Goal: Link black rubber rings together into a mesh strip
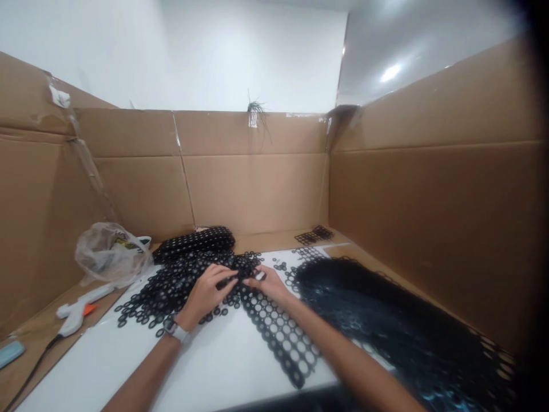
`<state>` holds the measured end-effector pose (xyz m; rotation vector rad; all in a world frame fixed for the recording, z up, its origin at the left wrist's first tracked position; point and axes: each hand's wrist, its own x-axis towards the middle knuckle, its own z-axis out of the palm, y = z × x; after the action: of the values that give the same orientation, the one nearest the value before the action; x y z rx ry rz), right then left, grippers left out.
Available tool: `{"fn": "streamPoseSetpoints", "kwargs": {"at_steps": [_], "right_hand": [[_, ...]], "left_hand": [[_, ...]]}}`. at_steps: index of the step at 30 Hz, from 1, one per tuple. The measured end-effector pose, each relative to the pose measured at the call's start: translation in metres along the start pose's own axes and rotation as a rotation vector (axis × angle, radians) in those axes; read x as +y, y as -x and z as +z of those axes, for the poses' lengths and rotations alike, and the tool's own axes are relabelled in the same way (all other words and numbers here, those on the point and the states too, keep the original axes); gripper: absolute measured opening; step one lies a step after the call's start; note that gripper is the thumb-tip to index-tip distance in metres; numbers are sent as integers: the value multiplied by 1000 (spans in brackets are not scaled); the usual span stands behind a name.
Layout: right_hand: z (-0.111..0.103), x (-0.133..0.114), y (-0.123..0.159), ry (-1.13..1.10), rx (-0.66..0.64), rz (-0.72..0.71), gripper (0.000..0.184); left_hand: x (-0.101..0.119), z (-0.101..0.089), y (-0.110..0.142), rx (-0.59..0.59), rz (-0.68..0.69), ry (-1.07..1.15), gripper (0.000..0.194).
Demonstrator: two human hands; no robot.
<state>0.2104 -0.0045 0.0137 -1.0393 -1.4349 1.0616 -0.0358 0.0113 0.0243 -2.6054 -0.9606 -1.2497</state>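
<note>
Black rings (167,286) lie in a loose heap on a white board (214,355). My left hand (206,293), with a watch (175,328) at its wrist, is at the heap's right side, its thumb and fingers curled in towards each other; what they pinch is lost among the dark rings. Opposite it, my right hand (271,284) bends its fingers at the far end of a strip of joined black rings (281,329). A small white patch shows between those fingers, too unclear to name. The strip runs towards me, under my right forearm.
A large black ring mesh (386,315) spreads over the right side. Behind the heap rests a rolled black mesh (197,240). On the left are a clear plastic bag (111,257), a white glue gun (75,315) with a cord, and a light-blue object (11,353). Cardboard walls (253,189) surround the surface.
</note>
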Motion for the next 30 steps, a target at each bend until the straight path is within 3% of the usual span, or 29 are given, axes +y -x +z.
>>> {"fn": "streamPoseSetpoints", "kwargs": {"at_steps": [5,10,17,22,26,30], "right_hand": [[-1,-12,6,-159,-59,32,45],[-2,-12,7,-99,-158,24,60],[1,-7,9,-86,-156,9,57],[0,-13,10,-39,-149,-30,55],[-1,-21,11,24,-98,-70,48],[-3,-19,10,100,-139,-131,39]], "left_hand": [[14,8,1,-65,84,28,29],[11,8,4,-116,167,-2,27],[13,13,8,-176,221,-62,24],[16,23,9,-99,91,-26,23],[2,29,4,41,-90,-4,23],[-27,9,6,173,-234,-76,23]]}}
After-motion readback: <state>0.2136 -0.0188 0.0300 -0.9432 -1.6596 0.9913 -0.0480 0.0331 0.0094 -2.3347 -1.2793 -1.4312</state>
